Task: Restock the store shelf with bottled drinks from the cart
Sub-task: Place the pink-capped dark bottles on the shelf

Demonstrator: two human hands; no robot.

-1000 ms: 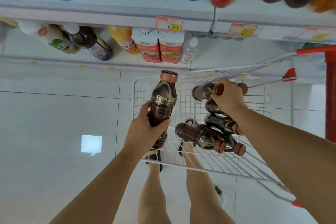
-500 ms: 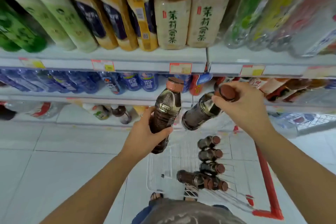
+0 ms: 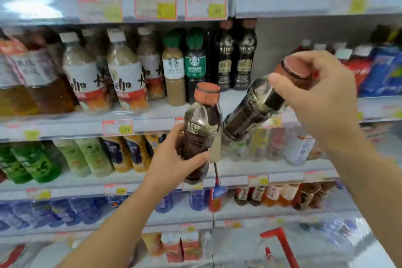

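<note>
We see the left hand [image 3: 174, 160] closed round the lower half of the left bottle [image 3: 201, 124], with the thumb on the side near us and the fingers wrapped over the front. Its forearm rises from the lower left corner, and the wrist is almost straight. This bottle is dark, has a brown-orange cap and stands nearly upright. The right hand [image 3: 315, 98] comes in from the right edge with the wrist bent down. It grips the right bottle [image 3: 252, 111] from above at the neck: the fingers curl over the cap and the thumb presses on the shoulder. This bottle is tilted, with the cap up and to the right and the base down and to the left. The base is just beside the left bottle, but we cannot tell if the two touch. Both bottles are in the air in front of the shelf [image 3: 152, 125], at the level of its price tags. On that shelf, behind them, stand two dark bottles [image 3: 236, 58] with similar caps, and a grey back panel [image 3: 282, 39] shows just to their right. Two green-capped bottles [image 3: 185, 67] stand to their left, followed by pale bottles with white caps [image 3: 104, 76]. The red corner of the cart [image 3: 280, 243] is at the lower right, well below the hands.
</note>
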